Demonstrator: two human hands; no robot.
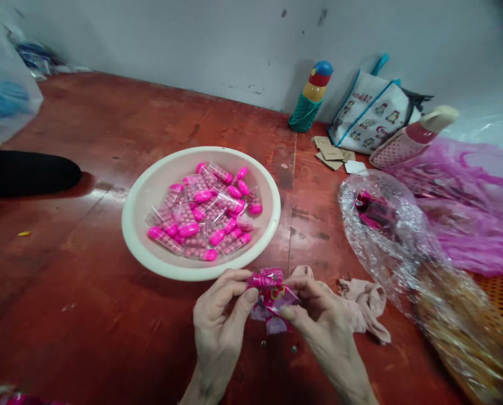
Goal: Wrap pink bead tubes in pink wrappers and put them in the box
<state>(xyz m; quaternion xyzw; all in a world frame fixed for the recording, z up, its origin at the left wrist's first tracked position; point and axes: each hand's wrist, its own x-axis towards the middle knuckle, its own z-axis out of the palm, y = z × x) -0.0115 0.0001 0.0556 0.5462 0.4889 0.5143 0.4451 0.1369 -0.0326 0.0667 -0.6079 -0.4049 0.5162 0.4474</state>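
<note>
Between both hands is a small pink plastic packet [266,278], held just in front of the basin's near rim. My left hand [224,318] pinches its left side between thumb and fingers. On the other side, my right hand [321,312] grips a pink flap of it, and a small yellow-green loop shows in the middle. More pink and clear wrapper pieces [277,325] lie just below it; whether they belong to the packet I cannot tell. A white oval basin [201,274] stands beyond my hands, holding several clear tubes of pink beads [188,219] with bright pink caps.
Right of my hands lies a pale pink cloth [367,304]. Clear plastic bags [386,225], a pink bag [466,225] and an orange basket [498,304] crowd the right side. A colourful bottle [313,95] and a printed bag [367,115] stand by the wall. A black-clad limb [27,173] extends from the left.
</note>
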